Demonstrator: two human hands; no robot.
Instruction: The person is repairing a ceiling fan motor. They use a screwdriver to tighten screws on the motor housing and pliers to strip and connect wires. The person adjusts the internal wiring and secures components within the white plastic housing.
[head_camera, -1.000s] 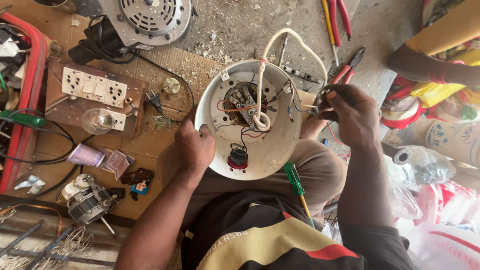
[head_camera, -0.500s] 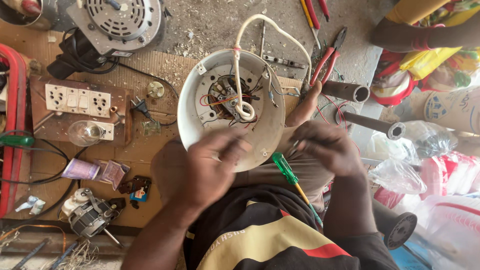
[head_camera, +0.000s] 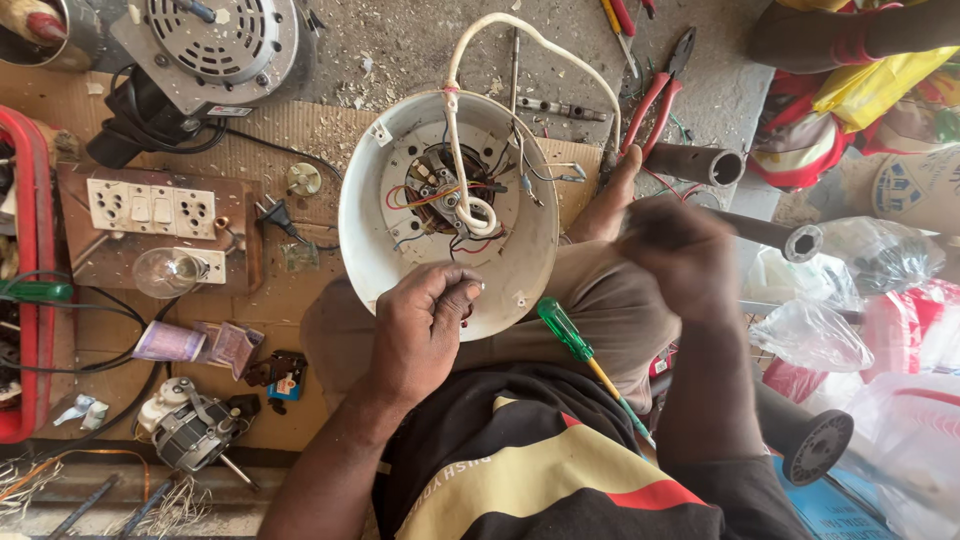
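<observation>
A white round fan housing (head_camera: 362, 235) rests tilted on my lap, its open side up, with coloured wires and a terminal block (head_camera: 445, 195) inside. A white cable (head_camera: 560, 50) loops out of it at the far side. My left hand (head_camera: 420, 330) lies over the housing's near rim. Its fingertips are pinched together on a small red part (head_camera: 466, 320) that barely shows beneath them. My right hand (head_camera: 680, 255) is blurred, over my right knee and to the right of the housing. Its hold cannot be made out. A green-handled screwdriver (head_camera: 566, 332) lies on my lap between the hands.
Red-handled pliers (head_camera: 655, 95) and two metal pipes (head_camera: 710, 163) (head_camera: 770, 235) lie at the right. On the left are a large motor (head_camera: 215, 45), a socket board (head_camera: 150, 208), a bulb (head_camera: 165, 272), a small motor (head_camera: 190, 432) and a red crate (head_camera: 30, 300). Another person (head_camera: 850, 40) sits at the top right.
My left hand moved from the housing's left side to its near rim and pinched shut. My right hand left the wires at the housing's right edge and swung down over my knee.
</observation>
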